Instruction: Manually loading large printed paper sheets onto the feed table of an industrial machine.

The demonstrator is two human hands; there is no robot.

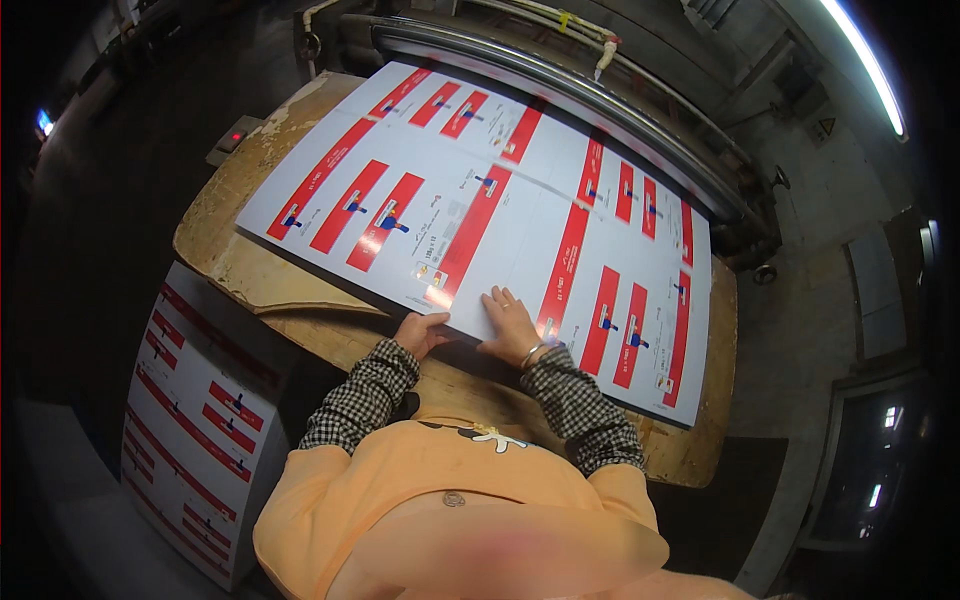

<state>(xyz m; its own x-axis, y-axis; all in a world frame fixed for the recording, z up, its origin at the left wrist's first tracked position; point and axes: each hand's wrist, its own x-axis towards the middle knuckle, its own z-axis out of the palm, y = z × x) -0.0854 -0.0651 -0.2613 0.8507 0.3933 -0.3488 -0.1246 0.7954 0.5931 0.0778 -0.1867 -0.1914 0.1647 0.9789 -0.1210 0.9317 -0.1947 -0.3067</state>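
Observation:
A large white printed sheet [520,235] with red bars and small blue figures lies on a worn wooden table [225,225], its far edge at the metal rollers of a machine [560,85]. At the sheet's near edge, my left hand [422,336] is closed on it, thumb on top and the other fingers partly hidden at the edge. Just to the right, my right hand [512,326] rests on the sheet's surface with fingers stretched out. A bracelet circles that wrist. Whether one sheet or a stack lies here, I cannot tell.
A stack of similar printed sheets [190,420] stands low at the left. On the table's left edge sits a small box with a red light [236,136]. A pipe [600,50] runs above the rollers, and handwheels [765,275] stick out at the machine's right end.

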